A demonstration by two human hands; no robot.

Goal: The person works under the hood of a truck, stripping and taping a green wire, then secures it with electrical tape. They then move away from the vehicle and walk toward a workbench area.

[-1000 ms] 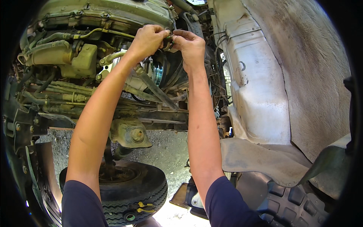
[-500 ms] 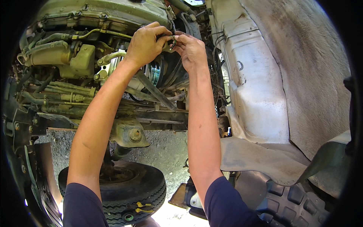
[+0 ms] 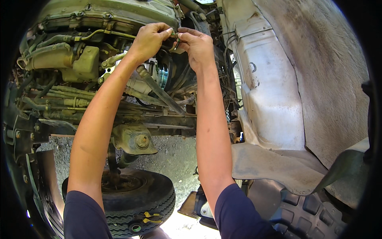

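Observation:
Both my arms stretch up into the engine bay, and the fingertips nearly meet. My left hand (image 3: 152, 41) is closed in a pinch, thumb and forefinger on a thin wire (image 3: 174, 34) with a greenish bit between the hands. On the other side of that short stretch, my right hand (image 3: 195, 46) also pinches the wire. A short dark end sticks out below the right fingertips. How the pieces of wire join is too small to tell. Behind the hands sits a silvery cylindrical part (image 3: 163, 75), with a dark hose (image 3: 159, 89) slanting in front of it.
Pipes and hoses (image 3: 63, 97) fill the left side. A tire (image 3: 139, 199) lies below, with yellow-handled pliers (image 3: 152, 218) and a tape-like dark roll (image 3: 136, 228) on it. At right are a pale metal panel (image 3: 270, 95) and a brown mat (image 3: 326, 71).
Both hands have moved slightly up and left. The left fingers have drawn a little apart from the right, so a short greenish stretch shows between them.

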